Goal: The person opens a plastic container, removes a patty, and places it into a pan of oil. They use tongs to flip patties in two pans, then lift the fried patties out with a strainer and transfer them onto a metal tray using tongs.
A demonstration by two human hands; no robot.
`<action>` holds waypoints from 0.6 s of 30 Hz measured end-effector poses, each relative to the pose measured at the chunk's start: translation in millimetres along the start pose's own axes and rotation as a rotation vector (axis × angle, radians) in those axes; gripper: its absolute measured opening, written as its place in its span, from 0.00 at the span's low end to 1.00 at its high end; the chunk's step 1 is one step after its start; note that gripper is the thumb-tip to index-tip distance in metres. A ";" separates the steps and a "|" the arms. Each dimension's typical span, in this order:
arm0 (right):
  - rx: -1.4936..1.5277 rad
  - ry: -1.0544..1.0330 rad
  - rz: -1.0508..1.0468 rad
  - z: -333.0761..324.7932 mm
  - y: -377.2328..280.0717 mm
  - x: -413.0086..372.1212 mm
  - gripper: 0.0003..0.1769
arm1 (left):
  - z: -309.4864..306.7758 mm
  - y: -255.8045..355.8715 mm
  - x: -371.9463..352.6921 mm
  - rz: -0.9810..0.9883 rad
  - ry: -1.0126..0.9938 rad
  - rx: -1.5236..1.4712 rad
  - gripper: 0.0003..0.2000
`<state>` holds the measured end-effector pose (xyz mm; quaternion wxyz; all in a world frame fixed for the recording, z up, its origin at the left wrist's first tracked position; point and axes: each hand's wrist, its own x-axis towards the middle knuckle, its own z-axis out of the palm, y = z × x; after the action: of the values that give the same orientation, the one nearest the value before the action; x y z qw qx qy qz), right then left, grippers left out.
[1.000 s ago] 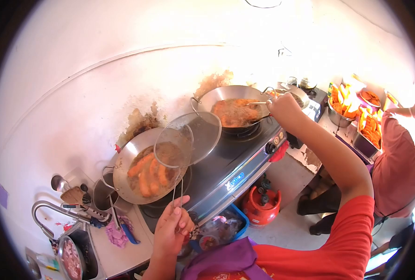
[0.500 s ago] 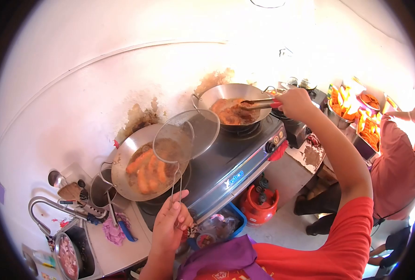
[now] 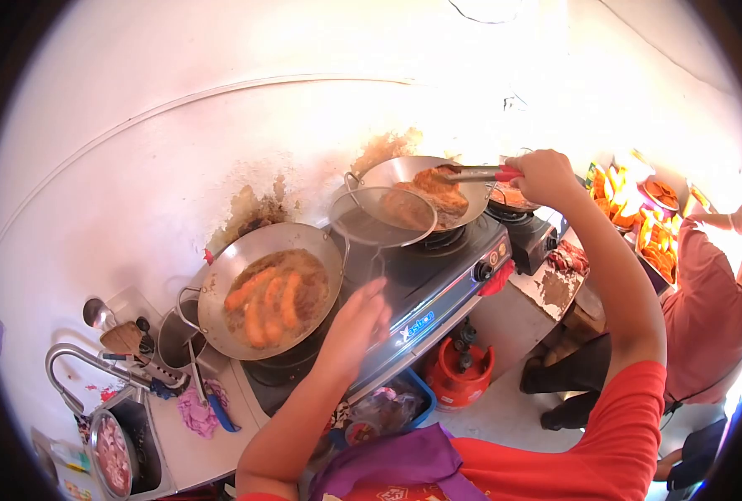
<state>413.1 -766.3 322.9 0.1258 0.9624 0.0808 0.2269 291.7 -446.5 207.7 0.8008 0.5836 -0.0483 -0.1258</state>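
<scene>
My right hand [image 3: 548, 177] is closed on red-handled metal tongs [image 3: 479, 174]. Their tips grip a browned fried piece [image 3: 442, 189], raised at the rear wok [image 3: 379, 172]. My left hand [image 3: 359, 324] is wrapped round the handle of a round mesh strainer [image 3: 383, 219], which overlaps the near side of that wok. In the left wok [image 3: 212, 313], several long orange-brown pieces [image 3: 264, 306] lie in bubbling oil. Both woks rest on a black gas stove [image 3: 388, 267].
A sink [image 3: 164, 468] with a bowl of raw meat [image 3: 112, 455] is at lower left. Blue-handled tool [image 3: 221, 413] lies beside it. A red gas cylinder [image 3: 461, 376] stands below. Another person [image 3: 705, 309] is at right near containers of orange pieces [image 3: 659, 242].
The strainer has moved right, from beside the left wok to the rear wok, with my left hand. The tongs have risen slightly, and a fried piece now shows in their tips.
</scene>
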 end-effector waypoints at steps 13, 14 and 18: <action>0.086 -0.007 -0.187 -36.4 -35.8 -23.0 0.17 | 23.1 -22.0 105.7 -0.006 0.070 -0.051 0.17; 0.112 -0.017 -0.197 -39.4 -34.3 -24.4 0.17 | 21.7 -22.9 106.3 -0.008 0.069 -0.055 0.17; 0.166 -0.005 -0.067 -64.6 -24.0 -27.1 0.18 | 18.1 -26.2 104.0 0.004 0.062 -0.093 0.16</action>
<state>357.2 -735.8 360.9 0.0534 0.9668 0.1312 0.2128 384.1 -497.6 181.3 0.8285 0.5491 -0.0188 -0.1080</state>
